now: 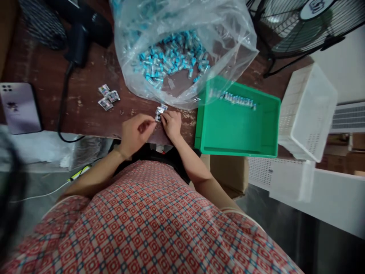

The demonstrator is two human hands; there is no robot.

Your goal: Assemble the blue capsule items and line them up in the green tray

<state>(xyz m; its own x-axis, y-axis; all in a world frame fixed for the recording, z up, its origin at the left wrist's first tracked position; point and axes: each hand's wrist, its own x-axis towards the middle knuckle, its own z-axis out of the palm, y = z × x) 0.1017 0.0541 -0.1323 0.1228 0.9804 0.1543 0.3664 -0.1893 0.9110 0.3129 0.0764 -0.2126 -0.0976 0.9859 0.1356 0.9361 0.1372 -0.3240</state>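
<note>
My left hand [137,132] is closed in a pinch, its thumb and fingertips meeting at the left edge of some small printed pieces [161,109] near the table's front edge. Whether anything is held in that pinch is too small to make out. My right hand [172,125] has its fingers pressed together on the right side of the same pieces, gripping them against the tabletop. These pieces look like small shiny labels or packets, partly covered by my fingers. To the left lies a loose group of similar printed pieces [105,103].
Beyond my hands lies a clear plastic bag [236,45] of small blue-capped vials [164,62]. A green tray [238,131] at right holds a row of vials [238,100]. White baskets [310,110], a fan [302,23], a phone [21,110] and a corded black hair dryer [82,34] surround the area.
</note>
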